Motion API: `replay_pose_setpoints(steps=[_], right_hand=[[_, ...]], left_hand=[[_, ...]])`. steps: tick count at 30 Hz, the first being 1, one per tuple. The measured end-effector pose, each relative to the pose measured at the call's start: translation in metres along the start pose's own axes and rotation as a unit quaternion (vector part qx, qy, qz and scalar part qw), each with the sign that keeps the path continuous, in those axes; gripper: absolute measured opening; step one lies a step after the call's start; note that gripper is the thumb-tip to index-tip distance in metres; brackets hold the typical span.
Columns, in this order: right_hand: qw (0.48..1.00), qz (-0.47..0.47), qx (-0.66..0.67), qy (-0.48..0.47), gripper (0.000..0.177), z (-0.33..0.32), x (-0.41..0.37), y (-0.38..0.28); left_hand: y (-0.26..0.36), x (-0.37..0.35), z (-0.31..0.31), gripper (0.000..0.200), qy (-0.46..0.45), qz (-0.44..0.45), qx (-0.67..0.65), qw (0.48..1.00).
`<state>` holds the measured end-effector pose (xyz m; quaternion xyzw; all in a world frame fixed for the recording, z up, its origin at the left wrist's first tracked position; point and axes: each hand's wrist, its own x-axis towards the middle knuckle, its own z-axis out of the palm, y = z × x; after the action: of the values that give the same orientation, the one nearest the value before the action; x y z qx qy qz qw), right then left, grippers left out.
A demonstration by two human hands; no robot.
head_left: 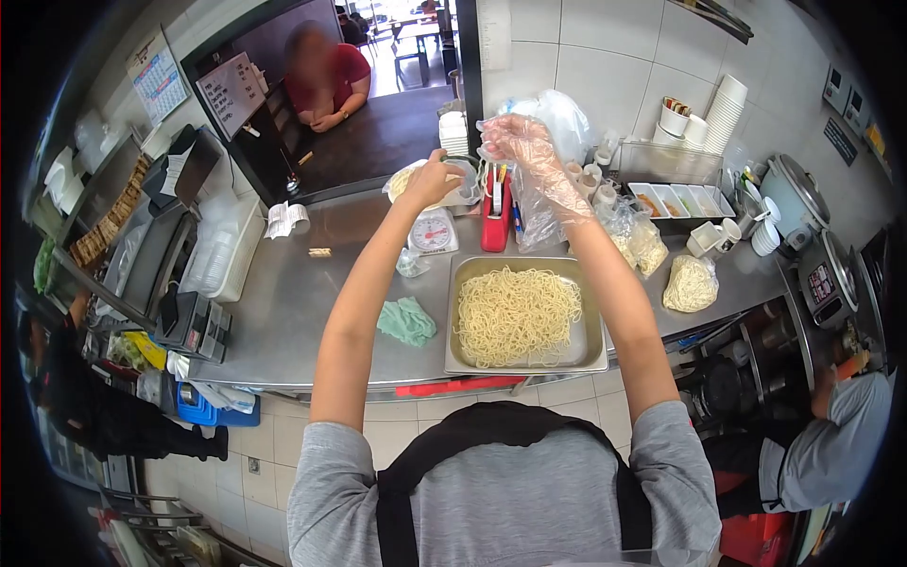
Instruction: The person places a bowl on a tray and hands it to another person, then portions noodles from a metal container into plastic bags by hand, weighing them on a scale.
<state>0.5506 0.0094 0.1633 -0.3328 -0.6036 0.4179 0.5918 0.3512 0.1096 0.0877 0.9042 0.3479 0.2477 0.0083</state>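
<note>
Plastic-gloved right hand [525, 146] and bare left hand [431, 180] curl, grips unclear; a nudge could spill pale noodles [401, 183] off the white dial scale [433, 231].

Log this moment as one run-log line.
left hand at clear plastic by scale | gloved right hand raised near tape dispenser | noodles in metal tray | green cloth on counter

**Steel tabletop [274, 317] crowded around both hands**

The white dial scale [432, 232] sits just below the left hand [433, 180], with a crumpled green cloth [406, 321] nearer the wearer. A red dispenser [495, 213] stands between the left hand and the gloved right hand [520, 142]. Nearer the wearer than both hands lies a metal tray [596, 326] of noodles. Right of the right hand rest a bag of noodles [691, 284] and a black condiment rack [682, 225].
</note>
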Motion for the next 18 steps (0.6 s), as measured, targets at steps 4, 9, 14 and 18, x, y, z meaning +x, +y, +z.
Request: replay_pose_setpoints(steps=[4,9,14,18], right_hand=[[1.000,-0.006,0.001,0.009,0.026,0.000,0.000,0.002],[1.000,-0.010,-0.007,0.023,0.025,0.013,-0.006,-0.020],[0.997,-0.065,-0.025,-0.011,0.028,0.009,0.023,-0.076],[0.991,-0.086,-0.098,-0.024,0.025,0.008,0.019,-0.132]], left_hand=[[-0.014,0.005,0.019,0.044,0.036,0.018,-0.040,0.998],[-0.007,0.003,-0.020,0.068,0.037,-0.150,-0.274,0.949],[-0.008,0.021,-0.103,0.068,0.094,-0.173,-0.499,0.844],[0.022,0.010,-0.136,0.062,0.058,-0.183,-0.601,0.776]])
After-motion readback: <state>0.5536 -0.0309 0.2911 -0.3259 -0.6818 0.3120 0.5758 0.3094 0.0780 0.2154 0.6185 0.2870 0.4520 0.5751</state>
